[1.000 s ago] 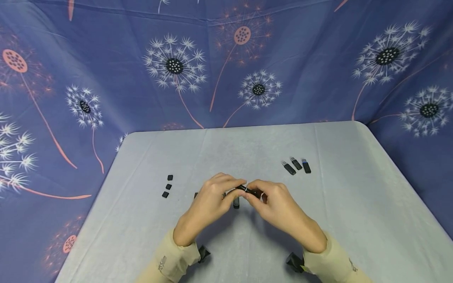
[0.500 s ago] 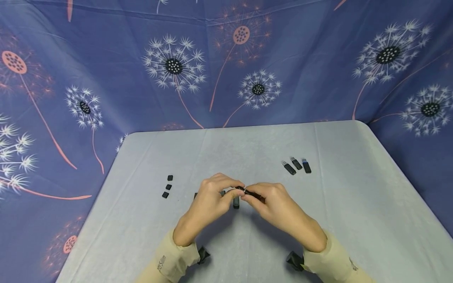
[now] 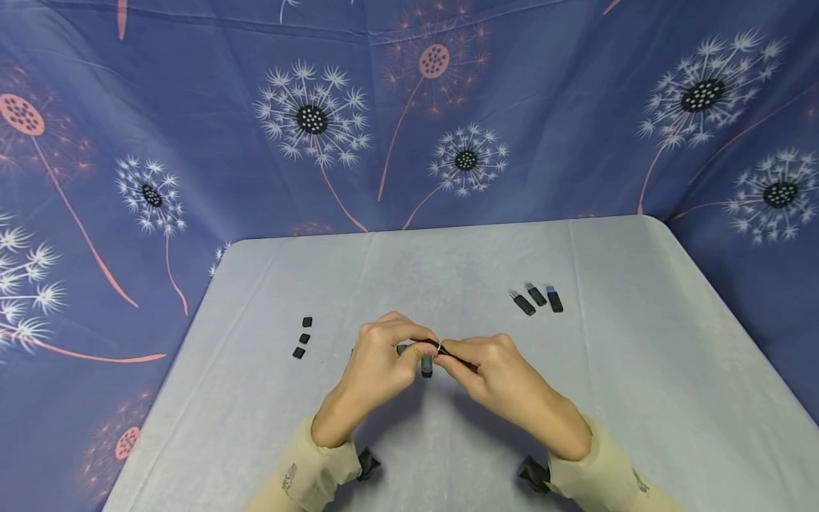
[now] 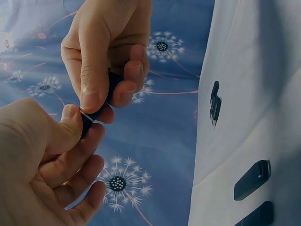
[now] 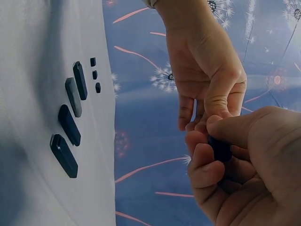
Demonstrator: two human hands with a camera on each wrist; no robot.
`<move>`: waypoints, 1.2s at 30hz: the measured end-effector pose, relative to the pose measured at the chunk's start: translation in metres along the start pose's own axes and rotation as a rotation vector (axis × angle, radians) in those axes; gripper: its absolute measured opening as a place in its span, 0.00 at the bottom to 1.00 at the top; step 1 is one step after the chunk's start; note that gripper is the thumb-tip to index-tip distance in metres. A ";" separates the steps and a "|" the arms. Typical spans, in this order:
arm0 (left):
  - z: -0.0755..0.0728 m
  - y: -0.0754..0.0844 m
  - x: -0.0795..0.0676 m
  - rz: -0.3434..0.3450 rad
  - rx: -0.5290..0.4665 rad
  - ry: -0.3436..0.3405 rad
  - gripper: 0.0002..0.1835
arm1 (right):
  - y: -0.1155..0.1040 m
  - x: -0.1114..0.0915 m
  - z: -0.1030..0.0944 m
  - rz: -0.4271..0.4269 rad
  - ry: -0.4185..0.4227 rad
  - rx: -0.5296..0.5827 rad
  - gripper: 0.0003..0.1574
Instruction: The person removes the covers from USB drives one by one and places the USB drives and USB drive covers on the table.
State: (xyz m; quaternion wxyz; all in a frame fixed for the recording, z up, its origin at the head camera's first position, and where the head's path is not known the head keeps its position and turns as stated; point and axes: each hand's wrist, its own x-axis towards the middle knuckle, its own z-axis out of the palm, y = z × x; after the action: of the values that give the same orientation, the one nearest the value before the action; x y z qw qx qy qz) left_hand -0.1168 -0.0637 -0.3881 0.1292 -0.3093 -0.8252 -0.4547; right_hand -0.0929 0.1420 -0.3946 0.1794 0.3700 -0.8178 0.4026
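Over the middle of the table, both hands hold one black USB flash drive. My left hand pinches its cap between thumb and forefinger. My right hand grips the body, thumb on one side and fingers curled behind. A thin light strip shows where cap and body meet. In the right wrist view my right fingers cover most of the dark body. Just below the hands lies another capped drive, partly hidden in the head view.
Three small black caps lie in a row at the left. Three uncapped drives lie at the back right, connectors showing. In the right wrist view several capped drives lie in a line. A dandelion-print cloth hangs behind the table.
The right hand's fingers have shifted slightly left and down along with the drive, and they lie straighter along its body. The left hand keeps its pinch on the cap. Table items stay put.
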 end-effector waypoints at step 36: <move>0.007 0.003 -0.002 0.048 -0.024 0.056 0.03 | -0.006 -0.002 -0.002 -0.035 0.042 0.054 0.15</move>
State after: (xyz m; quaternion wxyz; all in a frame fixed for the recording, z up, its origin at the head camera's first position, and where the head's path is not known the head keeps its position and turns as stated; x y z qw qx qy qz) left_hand -0.1129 -0.0574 -0.3908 0.1591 -0.3177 -0.8081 -0.4699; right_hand -0.0871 0.1421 -0.3916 0.1936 0.3802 -0.7962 0.4290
